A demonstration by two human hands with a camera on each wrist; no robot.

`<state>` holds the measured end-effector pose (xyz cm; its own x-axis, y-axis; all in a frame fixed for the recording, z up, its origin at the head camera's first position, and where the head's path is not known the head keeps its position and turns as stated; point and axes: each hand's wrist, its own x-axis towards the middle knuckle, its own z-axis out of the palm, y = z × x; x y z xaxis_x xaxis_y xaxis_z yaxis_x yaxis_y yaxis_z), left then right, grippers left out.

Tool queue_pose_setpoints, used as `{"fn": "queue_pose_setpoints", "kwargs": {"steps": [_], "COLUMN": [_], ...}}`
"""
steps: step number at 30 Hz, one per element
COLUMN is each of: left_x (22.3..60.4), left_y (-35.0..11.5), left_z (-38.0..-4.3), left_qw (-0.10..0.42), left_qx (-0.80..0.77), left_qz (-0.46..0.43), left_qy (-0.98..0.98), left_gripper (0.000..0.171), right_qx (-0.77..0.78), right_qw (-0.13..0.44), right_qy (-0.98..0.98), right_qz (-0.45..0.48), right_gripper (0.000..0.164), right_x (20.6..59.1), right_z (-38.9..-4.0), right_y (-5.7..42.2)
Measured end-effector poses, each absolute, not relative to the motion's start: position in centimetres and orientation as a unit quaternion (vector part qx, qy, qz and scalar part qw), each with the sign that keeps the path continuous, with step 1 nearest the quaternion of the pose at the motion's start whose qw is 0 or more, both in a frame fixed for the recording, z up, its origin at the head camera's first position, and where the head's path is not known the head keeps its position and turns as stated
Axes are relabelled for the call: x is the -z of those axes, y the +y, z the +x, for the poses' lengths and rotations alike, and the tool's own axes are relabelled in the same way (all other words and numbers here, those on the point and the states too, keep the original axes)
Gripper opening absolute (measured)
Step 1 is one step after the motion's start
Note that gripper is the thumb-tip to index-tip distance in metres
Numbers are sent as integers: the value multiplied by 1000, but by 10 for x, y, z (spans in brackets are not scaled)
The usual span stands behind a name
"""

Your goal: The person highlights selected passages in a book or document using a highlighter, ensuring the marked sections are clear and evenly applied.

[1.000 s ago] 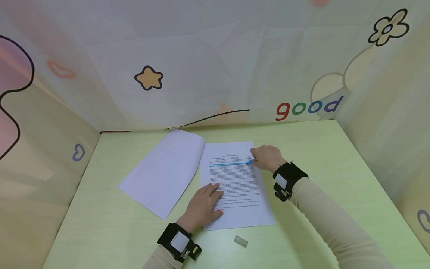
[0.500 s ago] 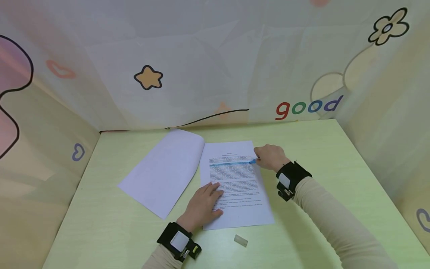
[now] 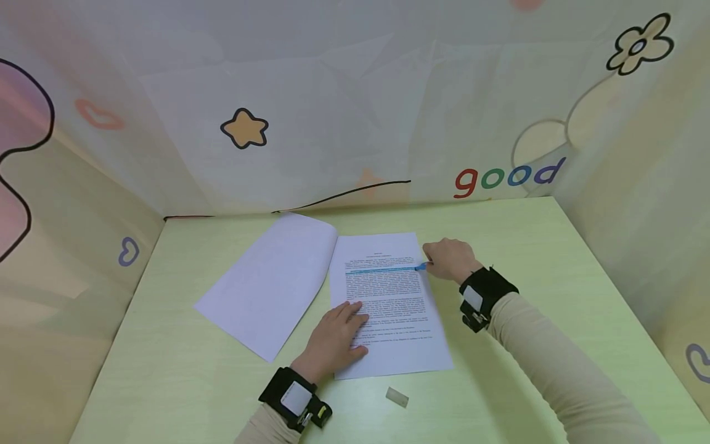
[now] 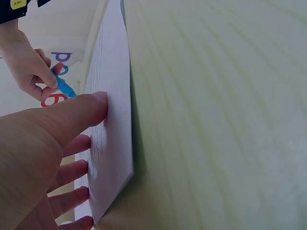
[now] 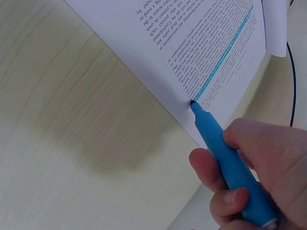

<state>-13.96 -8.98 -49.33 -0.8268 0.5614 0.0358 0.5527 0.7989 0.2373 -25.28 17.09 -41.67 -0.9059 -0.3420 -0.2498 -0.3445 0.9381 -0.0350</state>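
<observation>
My right hand [image 3: 450, 259] grips a blue highlighter [image 5: 230, 167] between thumb and fingers. Its tip is at the right end of a blue line [image 5: 223, 57] drawn across one row of text near the top of the printed page [image 3: 388, 361]. Flat on that page's lower left part rests my left hand [image 3: 333, 339], with fingers spread and straight. In the left wrist view the thumb [image 4: 91, 108] lies by the paper's edge, and the blue highlighter [image 4: 64, 87] shows beyond it.
Left of the printed page, a blank white sheet [image 3: 272, 283] is folded over, its upper right part curling up. A small grey strip [image 3: 397, 398] lies on the table [image 3: 527, 246] below the page. A printed curtain [image 3: 333, 92] stands behind the table.
My right hand has moved a little to the right with the highlighter, and the blue line has grown to the right end of the row. My left hand stays in place.
</observation>
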Motion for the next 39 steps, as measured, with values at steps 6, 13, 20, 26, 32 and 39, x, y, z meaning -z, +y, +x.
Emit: {"fn": "queue_pose_setpoints", "kwargs": {"steps": [6, 13, 20, 26, 32, 39], "left_x": [494, 494, 496, 497, 498, 498], "left_y": [-90, -90, -91, -91, -90, -91], "left_z": [-140, -140, -141, -140, -140, -140], "left_qw": [18, 17, 17, 16, 20, 12], "left_qx": [-113, -118, -119, -129, -129, -131], "left_qz": [292, 289, 289, 287, 288, 291], "left_qy": [950, 950, 950, 949, 949, 948], "left_gripper": [58, 58, 57, 57, 57, 57], "right_qx": [-9, 0, 3, 4, 6, 9], "right_qw": [128, 126, 112, 106, 115, 105], "right_qy": [976, 976, 977, 978, 976, 976], "right_qz": [-174, -175, -180, -181, -184, -193], "right_gripper": [15, 15, 15, 13, 11, 12], "right_x": [416, 415, 416, 417, 420, 422], "right_z": [-253, -252, -254, -256, -255, -254], "right_y": [172, 172, 170, 162, 151, 138]}}
